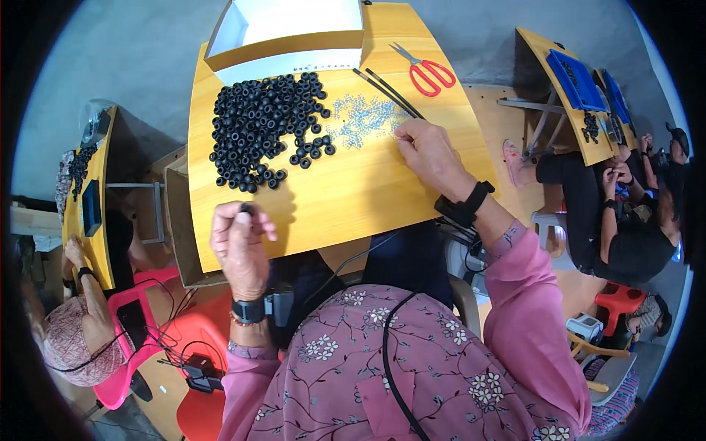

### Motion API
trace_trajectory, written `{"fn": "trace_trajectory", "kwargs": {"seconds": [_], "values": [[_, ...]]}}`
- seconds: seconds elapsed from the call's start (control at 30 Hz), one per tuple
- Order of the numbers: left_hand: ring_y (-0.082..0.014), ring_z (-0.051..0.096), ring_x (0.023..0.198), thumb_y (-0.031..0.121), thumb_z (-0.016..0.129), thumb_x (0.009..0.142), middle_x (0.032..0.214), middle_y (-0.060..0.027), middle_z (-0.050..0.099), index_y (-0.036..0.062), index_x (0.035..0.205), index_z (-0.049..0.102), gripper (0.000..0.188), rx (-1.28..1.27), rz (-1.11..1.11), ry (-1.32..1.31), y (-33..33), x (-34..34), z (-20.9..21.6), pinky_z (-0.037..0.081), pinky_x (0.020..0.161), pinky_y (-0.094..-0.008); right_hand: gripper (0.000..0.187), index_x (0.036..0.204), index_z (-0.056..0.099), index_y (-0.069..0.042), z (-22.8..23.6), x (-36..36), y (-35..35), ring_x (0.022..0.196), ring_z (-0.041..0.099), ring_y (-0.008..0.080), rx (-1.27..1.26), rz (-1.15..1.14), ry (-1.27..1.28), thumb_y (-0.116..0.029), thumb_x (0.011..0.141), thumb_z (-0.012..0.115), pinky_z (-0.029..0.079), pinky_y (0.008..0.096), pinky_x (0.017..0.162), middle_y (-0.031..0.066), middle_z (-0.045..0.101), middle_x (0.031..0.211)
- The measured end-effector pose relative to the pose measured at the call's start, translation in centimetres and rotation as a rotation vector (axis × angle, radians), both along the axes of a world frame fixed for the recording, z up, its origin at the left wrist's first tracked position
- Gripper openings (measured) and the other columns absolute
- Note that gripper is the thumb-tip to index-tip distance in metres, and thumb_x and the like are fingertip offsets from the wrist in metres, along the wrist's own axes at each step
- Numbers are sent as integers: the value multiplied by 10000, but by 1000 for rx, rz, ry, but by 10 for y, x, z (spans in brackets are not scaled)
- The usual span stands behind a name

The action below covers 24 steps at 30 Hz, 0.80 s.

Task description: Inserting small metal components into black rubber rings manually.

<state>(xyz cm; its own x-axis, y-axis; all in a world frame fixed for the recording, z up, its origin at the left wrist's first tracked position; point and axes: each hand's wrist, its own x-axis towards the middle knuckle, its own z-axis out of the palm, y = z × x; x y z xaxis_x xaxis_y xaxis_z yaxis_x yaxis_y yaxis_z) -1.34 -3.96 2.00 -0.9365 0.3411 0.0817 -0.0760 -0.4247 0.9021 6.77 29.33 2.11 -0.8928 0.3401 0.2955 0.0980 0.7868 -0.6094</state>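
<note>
My left hand (240,246) is raised over the near left edge of the wooden table (353,195). Between its thumb and fingertips it pinches a small round black piece (246,209). Beyond it spreads a heap of similar black pieces (257,121), ring-shaped with holes in the middle. My right hand (435,156) rests at the right end of a scatter of tiny silvery pieces (364,116). Its fingers are bent and pressed together; whatever they hold is hidden. Just beyond those fingertips lie two thin black sticks (388,92), side by side.
Red-handled scissors (428,76) lie at the far right of the table. At the back stands an open white box (287,65). A red chair (202,408) is at my left. Other people sit at tables on both sides, one with a blue tray (576,81).
</note>
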Motion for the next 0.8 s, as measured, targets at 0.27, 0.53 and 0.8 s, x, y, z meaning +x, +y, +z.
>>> {"fn": "trace_trajectory", "kwargs": {"seconds": [0.27, 0.53, 0.8], "values": [[-129, 583, 664, 146, 626, 997, 823, -66, 638, 80, 1037, 573, 94, -77, 530, 51, -76, -30, -12, 477, 564, -249, 111, 841, 633, 28, 5, -10, -5, 869, 620, 436, 134, 97, -132, -83, 850, 628, 488, 504, 784, 232, 632, 896], [-164, 647, 746, 52, 637, 967, 900, -76, 667, 59, 1079, 580, 126, -42, 767, -144, -148, -64, -47, 531, 613, -259, 102, 883, 631, 28, 7, -10, -6, 864, 619, 429, 54, 76, -63, -67, 849, 623, 493, 497, 776, 229, 620, 894], [-257, 693, 844, -7, 587, 964, 1015, -157, 677, -14, 1178, 551, 217, -16, 707, -286, -211, -112, -106, 618, 775, -368, 77, 893, 621, 11, 9, -19, -6, 866, 599, 420, 150, 174, -115, -60, 865, 608, 475, 505, 775, 205, 596, 880]]}}
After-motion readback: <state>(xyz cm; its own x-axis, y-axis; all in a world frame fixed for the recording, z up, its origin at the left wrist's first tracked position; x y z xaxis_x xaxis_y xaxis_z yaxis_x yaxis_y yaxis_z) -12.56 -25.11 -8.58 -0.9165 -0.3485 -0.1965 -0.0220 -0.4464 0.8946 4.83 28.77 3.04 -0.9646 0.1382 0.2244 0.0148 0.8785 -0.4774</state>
